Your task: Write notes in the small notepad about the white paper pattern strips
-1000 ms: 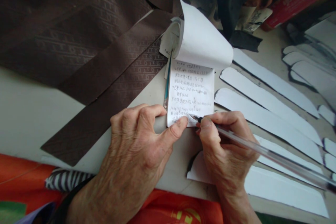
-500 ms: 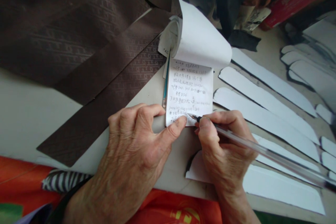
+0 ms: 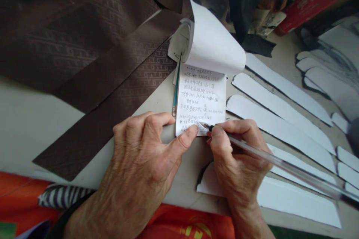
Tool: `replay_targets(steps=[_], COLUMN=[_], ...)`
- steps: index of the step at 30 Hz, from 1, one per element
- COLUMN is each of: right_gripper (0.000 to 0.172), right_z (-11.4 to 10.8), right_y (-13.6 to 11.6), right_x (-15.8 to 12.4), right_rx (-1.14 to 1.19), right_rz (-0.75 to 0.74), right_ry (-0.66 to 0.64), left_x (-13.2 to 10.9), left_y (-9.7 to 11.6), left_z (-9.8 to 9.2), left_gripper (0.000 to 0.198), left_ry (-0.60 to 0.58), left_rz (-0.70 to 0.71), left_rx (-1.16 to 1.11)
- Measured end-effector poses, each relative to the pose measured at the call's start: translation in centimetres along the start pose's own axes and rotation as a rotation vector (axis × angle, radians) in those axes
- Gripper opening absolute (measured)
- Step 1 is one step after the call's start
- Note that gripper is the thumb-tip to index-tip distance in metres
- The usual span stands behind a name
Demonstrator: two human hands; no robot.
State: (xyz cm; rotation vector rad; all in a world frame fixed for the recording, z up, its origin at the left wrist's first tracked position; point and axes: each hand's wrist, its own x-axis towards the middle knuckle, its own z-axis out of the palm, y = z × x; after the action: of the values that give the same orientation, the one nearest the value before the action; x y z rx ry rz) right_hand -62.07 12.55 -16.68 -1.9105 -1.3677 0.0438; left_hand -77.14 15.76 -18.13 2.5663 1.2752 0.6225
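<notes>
Notepad hemmed in by cut pieces
Right hand (image 3: 238, 160) grips a pen (image 3: 269, 157); left hand (image 3: 146, 157) pins the notepad (image 3: 203, 97), between brown strips (image 3: 112, 82) and white shapes (image 3: 280, 119) on a pale table (image 3: 25, 123).

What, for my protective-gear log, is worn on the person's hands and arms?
The left hand and right hand are bare: no gloves, rings or watch. The right wrist is uncovered; a dark edge by the left forearm may be a sleeve.
</notes>
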Motion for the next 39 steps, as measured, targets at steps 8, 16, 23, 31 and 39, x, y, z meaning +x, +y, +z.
replay_targets(steps=[8, 16, 23, 31, 39], right_gripper=[0.010, 0.011, 0.011, 0.011, 0.011], right_z=[0.02, 0.04, 0.04, -0.03, -0.06], right_y=[-0.04, 0.04, 0.07, 0.15, -0.03], right_x=[-0.01, -0.06, -0.09, -0.17, 0.03], right_rx=[-0.001, 0.008, 0.004, 0.012, -0.012], right_rz=[0.002, 0.001, 0.001, -0.003, -0.026], right_ry=[-0.004, 0.007, 0.004, 0.003, 0.006], left_x=[-0.04, 0.08, -0.09, 0.01, 0.02], left_y=[-0.03, 0.02, -0.06, -0.11, -0.02], left_z=[-0.21, 0.03, -0.05, -0.10, -0.06], left_gripper=[0.038, 0.036, 0.036, 0.037, 0.037], left_ry=[0.012, 0.022, 0.027, 0.030, 0.026], left_rz=[0.008, 0.005, 0.001, 0.016, 0.002], left_rx=[-0.005, -0.017, -0.003, 0.003, -0.002])
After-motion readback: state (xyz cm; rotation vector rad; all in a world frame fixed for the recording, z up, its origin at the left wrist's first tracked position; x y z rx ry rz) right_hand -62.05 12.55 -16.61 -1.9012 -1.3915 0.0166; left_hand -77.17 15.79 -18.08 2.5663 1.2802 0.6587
